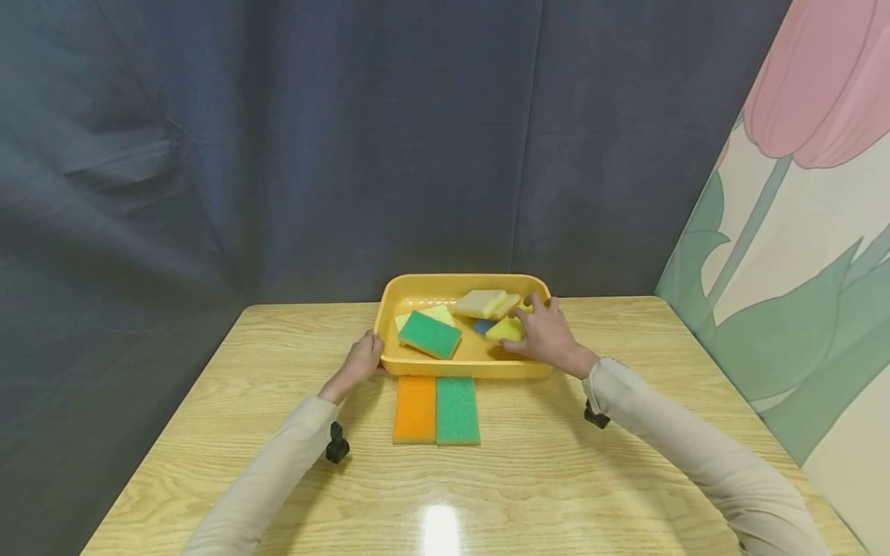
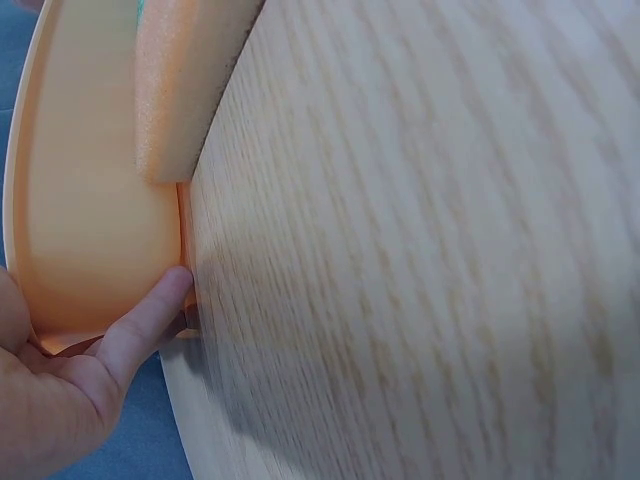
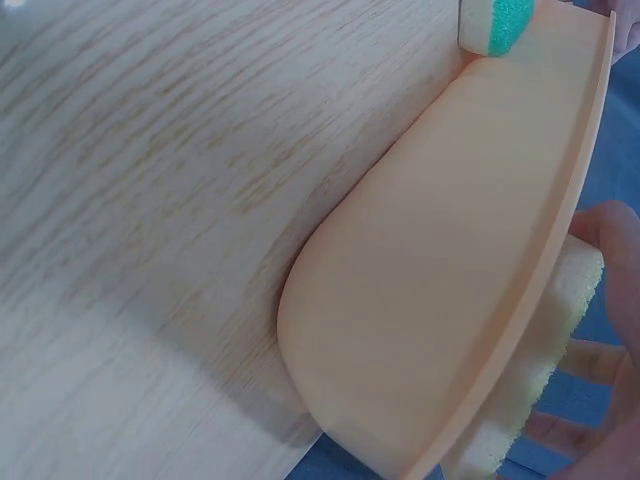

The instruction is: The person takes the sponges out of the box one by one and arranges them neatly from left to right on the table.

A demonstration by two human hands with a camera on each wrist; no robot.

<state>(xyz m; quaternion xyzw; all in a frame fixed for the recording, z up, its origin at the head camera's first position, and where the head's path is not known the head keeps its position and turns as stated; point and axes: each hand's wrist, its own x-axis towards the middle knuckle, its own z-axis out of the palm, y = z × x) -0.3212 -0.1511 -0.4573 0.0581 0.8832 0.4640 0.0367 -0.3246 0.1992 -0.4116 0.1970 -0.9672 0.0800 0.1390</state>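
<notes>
A yellow plastic tray (image 1: pixel 480 370) stands near the table's back edge. My left hand (image 1: pixel 363 357) holds its left end, one finger lying along the outer wall in the left wrist view. Over the right end of the tray, my right hand (image 1: pixel 549 336) grips a yellow sponge (image 1: pixel 506 330) between thumb and fingers. That sponge (image 3: pixel 540 350) shows above the rim in the right wrist view. Also inside the tray are a green-topped sponge (image 1: pixel 429 334), pale yellow sponges (image 1: pixel 480 303) and a partly hidden blue piece (image 1: pixel 484 326).
An orange sponge (image 1: pixel 415 409) and a green sponge (image 1: pixel 457 411) lie side by side on the wooden table (image 1: pixel 528 479), against the tray's front. A dark curtain (image 1: pixel 396 139) hangs behind; a wall with painted tulips (image 1: pixel 799 309) is on the right.
</notes>
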